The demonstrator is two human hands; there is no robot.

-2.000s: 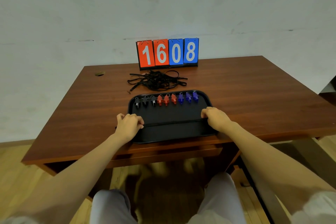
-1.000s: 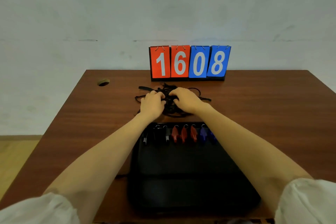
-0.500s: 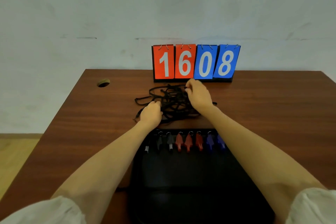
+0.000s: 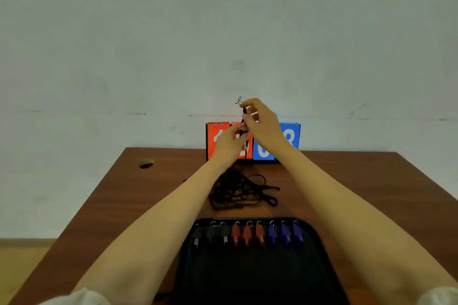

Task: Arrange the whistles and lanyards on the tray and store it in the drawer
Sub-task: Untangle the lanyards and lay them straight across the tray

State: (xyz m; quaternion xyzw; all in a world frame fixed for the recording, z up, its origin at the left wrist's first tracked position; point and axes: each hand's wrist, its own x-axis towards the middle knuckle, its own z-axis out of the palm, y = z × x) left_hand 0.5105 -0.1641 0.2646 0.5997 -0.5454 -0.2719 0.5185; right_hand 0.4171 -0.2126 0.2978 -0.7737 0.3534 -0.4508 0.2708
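A black tray (image 4: 255,277) lies at the table's near edge with a row of whistles along its far side: black whistles (image 4: 210,234), red whistles (image 4: 247,233), blue whistles (image 4: 285,233). Behind the tray a tangle of black lanyards (image 4: 241,190) rests on the wood. Both hands are raised above the pile. My right hand (image 4: 262,124) pinches the clip end of one black lanyard (image 4: 243,119), and my left hand (image 4: 229,142) grips the same cord just below. The cord hangs down toward the pile, partly hidden by my left wrist.
A flip scoreboard (image 4: 290,140) in red and blue stands at the back of the brown table (image 4: 371,181), against a pale wall. A round cable hole (image 4: 146,163) sits at the table's back left. Wooden floor shows at the lower left.
Both hands rose from the lanyard pile on the table, lifting one lanyard's end up in front of the scoreboard. The camera tilted upward.
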